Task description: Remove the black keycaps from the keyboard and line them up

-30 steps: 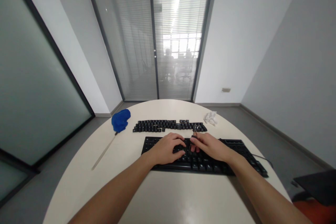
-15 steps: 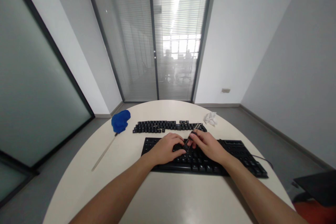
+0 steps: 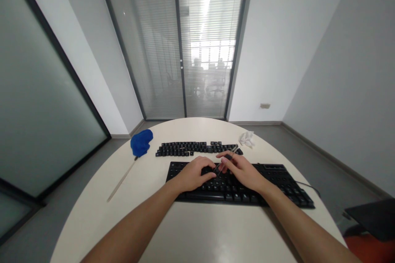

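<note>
On the white round table lies a black keyboard (image 3: pixel 271 176), and both my hands rest over it. My right hand (image 3: pixel 243 172) is closed around a wire keycap puller (image 3: pixel 228 157) with a dark grip. The puller slants, its lower end down by the keys and its upper wires pointing away to the right. My left hand (image 3: pixel 195 174) curls over the keyboard's left part. Its thumb and forefinger come near each other at the puller's lower end. Whatever sits between those fingertips is too small and dark to make out.
Beyond the keyboard, loose black keycaps (image 3: pixel 185 147) stand in rows. A blue cloth duster (image 3: pixel 141 141) with a pale stick lies at the left. Crumpled white tissue (image 3: pixel 247 139) is at the back right. A cable (image 3: pixel 310 186) leaves the keyboard rightward. A chair (image 3: pixel 370 222) stands at the right.
My right fingers have shifted on the puller, the forefinger now stretched further left. The puller leans lower, and its lower tip and my left fingertips have moved slightly left.
</note>
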`<state>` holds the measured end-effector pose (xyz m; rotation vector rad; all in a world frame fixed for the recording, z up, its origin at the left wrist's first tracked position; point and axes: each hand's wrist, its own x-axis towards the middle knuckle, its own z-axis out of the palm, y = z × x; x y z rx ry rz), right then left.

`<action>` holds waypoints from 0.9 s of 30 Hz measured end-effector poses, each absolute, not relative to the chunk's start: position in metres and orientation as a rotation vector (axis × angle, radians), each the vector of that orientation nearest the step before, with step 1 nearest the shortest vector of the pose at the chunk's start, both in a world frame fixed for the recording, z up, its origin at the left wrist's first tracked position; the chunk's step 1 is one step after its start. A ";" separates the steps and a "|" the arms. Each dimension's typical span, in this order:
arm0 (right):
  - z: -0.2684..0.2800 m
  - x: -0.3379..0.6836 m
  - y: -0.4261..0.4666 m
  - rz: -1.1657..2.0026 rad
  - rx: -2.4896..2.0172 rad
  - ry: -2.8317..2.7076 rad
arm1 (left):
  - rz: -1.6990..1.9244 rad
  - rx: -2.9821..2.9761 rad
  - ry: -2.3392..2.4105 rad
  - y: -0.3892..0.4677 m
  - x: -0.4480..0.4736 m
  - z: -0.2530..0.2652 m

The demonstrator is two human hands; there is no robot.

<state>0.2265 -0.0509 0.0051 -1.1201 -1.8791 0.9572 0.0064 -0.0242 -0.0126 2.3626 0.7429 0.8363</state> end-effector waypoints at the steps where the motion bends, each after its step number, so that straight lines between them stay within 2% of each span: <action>1: 0.006 0.226 -0.051 0.957 -1.132 -1.886 | 0.836 2.362 0.745 -0.024 0.006 -0.012; 27: 0.006 0.221 -0.052 0.961 -1.184 -1.853 | 0.759 2.682 0.787 -0.038 0.008 0.003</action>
